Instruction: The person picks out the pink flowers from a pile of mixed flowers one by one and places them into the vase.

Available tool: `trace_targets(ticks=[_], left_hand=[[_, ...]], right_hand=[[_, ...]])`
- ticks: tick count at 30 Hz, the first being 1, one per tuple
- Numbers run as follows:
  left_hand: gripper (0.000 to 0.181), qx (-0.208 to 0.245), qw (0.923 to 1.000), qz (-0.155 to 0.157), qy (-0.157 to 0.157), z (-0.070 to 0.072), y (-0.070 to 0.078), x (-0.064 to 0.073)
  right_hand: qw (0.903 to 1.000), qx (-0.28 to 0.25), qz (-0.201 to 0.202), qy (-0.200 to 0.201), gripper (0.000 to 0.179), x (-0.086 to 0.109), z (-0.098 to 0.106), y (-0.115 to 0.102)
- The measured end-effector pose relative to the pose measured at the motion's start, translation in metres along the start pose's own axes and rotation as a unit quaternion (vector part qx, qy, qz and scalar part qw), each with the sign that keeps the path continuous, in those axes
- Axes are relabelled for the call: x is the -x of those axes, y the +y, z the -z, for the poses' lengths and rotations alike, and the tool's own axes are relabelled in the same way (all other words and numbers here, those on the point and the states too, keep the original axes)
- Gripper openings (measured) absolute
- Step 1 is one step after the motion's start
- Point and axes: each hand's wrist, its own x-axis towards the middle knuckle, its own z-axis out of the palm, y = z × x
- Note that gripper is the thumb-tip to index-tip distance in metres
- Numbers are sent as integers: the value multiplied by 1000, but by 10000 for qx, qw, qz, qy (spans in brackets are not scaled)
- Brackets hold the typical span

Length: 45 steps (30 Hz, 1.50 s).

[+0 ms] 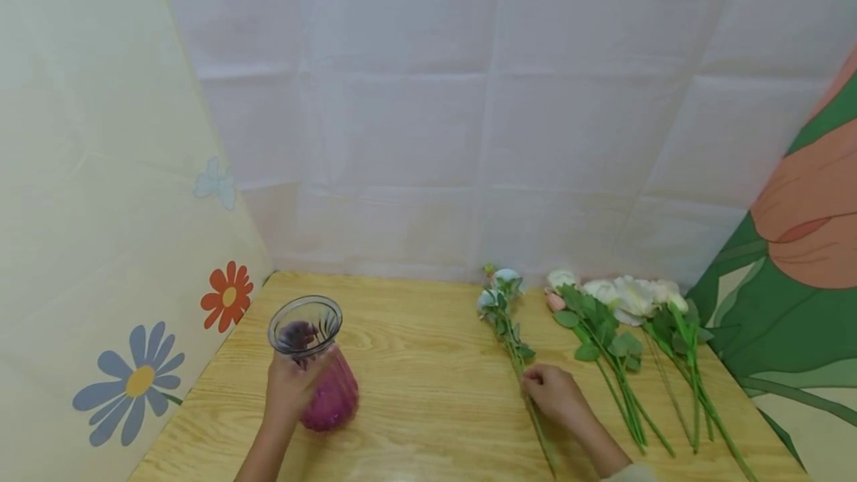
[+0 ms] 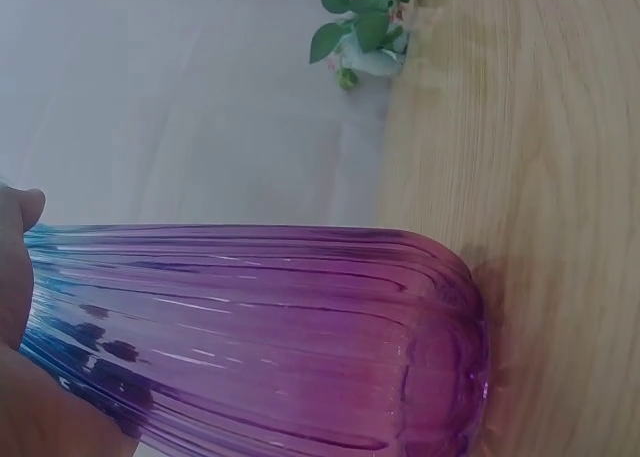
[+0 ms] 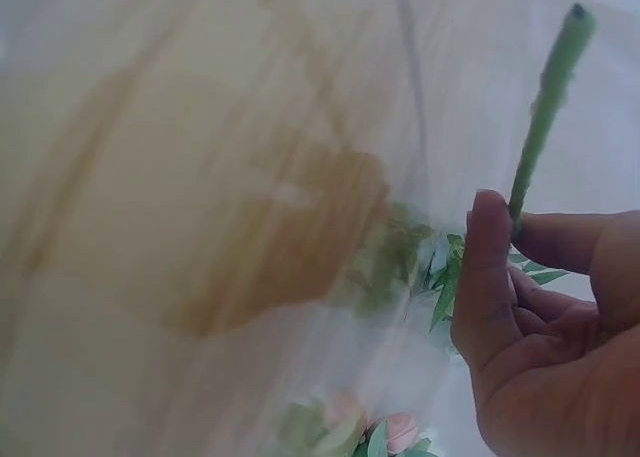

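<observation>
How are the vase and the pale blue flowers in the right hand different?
The vase is wide with an open top; the flower spray is long and thin. The vase is see-through and mostly pink-purple; the flower spray is green with pale blue blooms. Both are held: the vase by the left hand, the flower spray by the right hand.

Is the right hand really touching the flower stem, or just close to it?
Touching. The right wrist view shows it: the right hand pinches the green stem between thumb and finger, with the stem's end sticking out past them.
</observation>
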Motion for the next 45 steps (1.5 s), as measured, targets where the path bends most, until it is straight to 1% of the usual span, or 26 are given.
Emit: trace_targets(ticks=[2,4,9,14,17,23,27,31,36,40,45], left_hand=[[66,25,10000,71,-16,-2,0,1],[66,79,9999,76,-50,-5,1,2],[66,174,9997,37,-139,-11,1,3],[66,211,9995,3,-229,-17,2,5],[65,246,9993,-70,-282,-21,4,6],[62,269,9987,-186,-384,-29,10,11],[64,332,9983,-137,-469,-34,12,13],[63,265,9984,-126,-488,-38,13,14],[62,208,9984,-231,-466,-41,13,15],[60,237,9978,-352,-517,-43,14,17],[60,352,9971,-321,-595,-45,16,18]], right_hand=[[10000,72,33,1,19,0,-1,0],[10000,61,12,-10,19,1,-1,-1],[10000,-41,-3,-71,21,3,1,-3],[9999,20,-41,-139,25,2,7,-4],[9998,105,-80,-143,27,1,13,-2],[9996,281,-48,-66,31,0,26,4],[9992,338,-92,-200,35,0,35,12],[9984,439,-210,-289,39,0,43,21],[9984,525,-143,-164,39,2,50,27],[9979,639,-47,-50,38,5,56,30],[9957,915,-111,-66,41,5,65,36]])
